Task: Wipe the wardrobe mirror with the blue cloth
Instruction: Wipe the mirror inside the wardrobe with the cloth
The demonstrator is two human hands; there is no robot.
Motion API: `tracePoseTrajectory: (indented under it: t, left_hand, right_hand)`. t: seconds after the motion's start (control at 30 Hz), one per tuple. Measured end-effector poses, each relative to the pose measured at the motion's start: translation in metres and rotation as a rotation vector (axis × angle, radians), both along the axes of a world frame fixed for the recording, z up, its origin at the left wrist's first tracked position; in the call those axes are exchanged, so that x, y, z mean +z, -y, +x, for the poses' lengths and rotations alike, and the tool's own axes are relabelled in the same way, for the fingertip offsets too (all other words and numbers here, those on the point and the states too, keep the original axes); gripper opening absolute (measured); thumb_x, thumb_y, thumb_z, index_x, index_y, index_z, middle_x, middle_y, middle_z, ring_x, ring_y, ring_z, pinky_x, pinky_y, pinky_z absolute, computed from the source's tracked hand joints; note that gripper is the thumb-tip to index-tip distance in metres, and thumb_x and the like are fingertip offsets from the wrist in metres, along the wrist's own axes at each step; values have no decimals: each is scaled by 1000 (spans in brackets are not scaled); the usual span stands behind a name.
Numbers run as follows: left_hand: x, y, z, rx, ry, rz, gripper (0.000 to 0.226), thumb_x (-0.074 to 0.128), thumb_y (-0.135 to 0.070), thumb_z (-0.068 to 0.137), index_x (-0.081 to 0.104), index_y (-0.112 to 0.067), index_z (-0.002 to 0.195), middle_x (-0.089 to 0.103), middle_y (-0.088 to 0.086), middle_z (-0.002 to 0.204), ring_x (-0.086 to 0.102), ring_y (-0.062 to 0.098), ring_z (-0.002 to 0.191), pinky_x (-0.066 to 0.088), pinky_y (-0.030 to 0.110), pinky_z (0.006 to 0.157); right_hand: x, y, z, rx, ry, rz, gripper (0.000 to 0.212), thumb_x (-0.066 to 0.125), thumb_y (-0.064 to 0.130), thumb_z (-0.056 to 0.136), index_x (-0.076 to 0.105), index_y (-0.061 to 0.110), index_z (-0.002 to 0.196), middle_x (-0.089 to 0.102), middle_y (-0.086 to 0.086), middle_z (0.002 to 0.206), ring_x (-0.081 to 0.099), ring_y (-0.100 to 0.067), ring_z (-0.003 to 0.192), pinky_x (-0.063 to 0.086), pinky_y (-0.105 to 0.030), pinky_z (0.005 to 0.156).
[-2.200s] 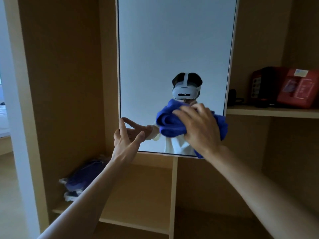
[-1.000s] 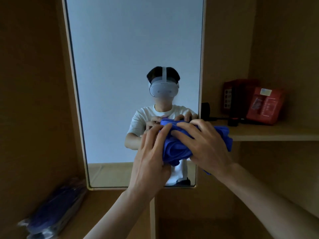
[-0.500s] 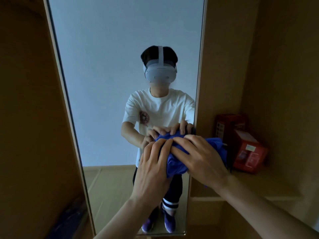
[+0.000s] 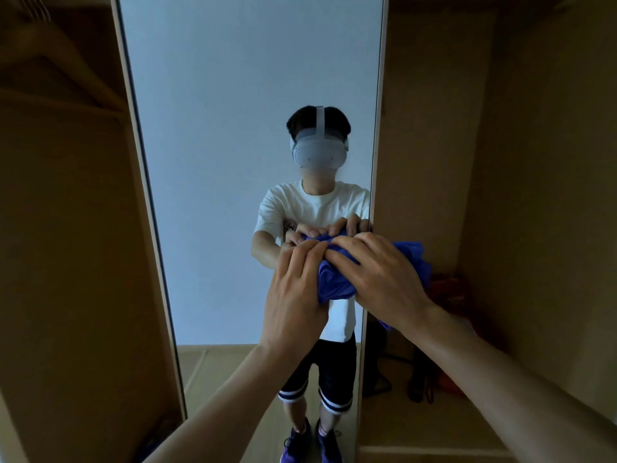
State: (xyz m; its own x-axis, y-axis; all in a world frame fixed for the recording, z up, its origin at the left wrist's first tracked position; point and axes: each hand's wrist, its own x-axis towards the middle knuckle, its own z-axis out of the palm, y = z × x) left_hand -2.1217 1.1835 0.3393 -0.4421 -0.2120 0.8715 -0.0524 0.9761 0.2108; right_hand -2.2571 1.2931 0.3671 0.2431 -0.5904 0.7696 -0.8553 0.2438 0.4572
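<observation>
The soft, light blue cloth is wadded under the curled, clamping fingers of the left hand and right hand, seemingly pressed to the wardrobe mirror just beyond the fingertips, and is best gripped across its bunched middle.

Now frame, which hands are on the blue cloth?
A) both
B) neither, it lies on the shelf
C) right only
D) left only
A: the left hand and the right hand both hold the bunched blue cloth against the mirror, near its right edge.
</observation>
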Motion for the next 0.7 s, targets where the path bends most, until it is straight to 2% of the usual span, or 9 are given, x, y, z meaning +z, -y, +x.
tracePoseTrajectory:
  t: [0.07, 0.17, 0.3, 0.43, 0.6, 0.7]
  left_hand:
    - [20, -1, -2, 3, -20, 5, 68, 72, 8, 71, 57, -6, 136, 57, 6, 137, 51, 27, 126, 47, 37, 105]
    - [47, -2, -5, 16, -49, -1, 67, 71, 10, 71, 58, -6, 135, 57, 6, 137, 50, 25, 125, 47, 37, 105]
    - [79, -2, -8, 28, -79, -21, 69, 68, 12, 71, 57, -6, 137, 57, 6, 139, 48, 24, 128, 48, 38, 105]
    - [109, -1, -9, 44, -97, -48, 68, 70, 8, 75, 57, -9, 139, 57, 4, 140, 50, 26, 127, 50, 42, 101]
    - [147, 2, -13, 43, -166, -97, 68, 69, 13, 72, 60, -8, 136, 61, 6, 134, 53, 28, 122, 49, 36, 101]
    - [175, 7, -17, 50, -201, -115, 64, 67, 13, 73, 61, -10, 133, 62, 4, 131, 54, 27, 118, 46, 29, 96]
  right_hand:
    - [20, 1, -2, 15, -7, -8, 40, 63, 2, 87, 64, 12, 126, 65, -12, 127, 62, -30, 108, 50, -43, 95]
    - [48, 1, -4, 37, -11, -15, 41, 51, 3, 88, 64, 10, 126, 64, -14, 126, 62, -32, 108, 51, -45, 94]
    - [82, 2, -6, 52, -29, -49, 45, 63, 2, 82, 64, 10, 127, 65, -14, 126, 61, -31, 106, 50, -44, 94]
    - [111, 3, -8, 55, -64, -73, 40, 53, 6, 88, 64, 9, 126, 65, -15, 125, 61, -33, 107, 51, -45, 94]
    - [149, 5, -12, 66, -107, -124, 41, 47, 8, 89, 63, 6, 127, 65, -16, 124, 62, -34, 107, 52, -48, 93]
    - [177, 8, -14, 65, -144, -164, 41, 56, 4, 85, 64, 6, 125, 66, -16, 121, 63, -35, 103, 53, -47, 90]
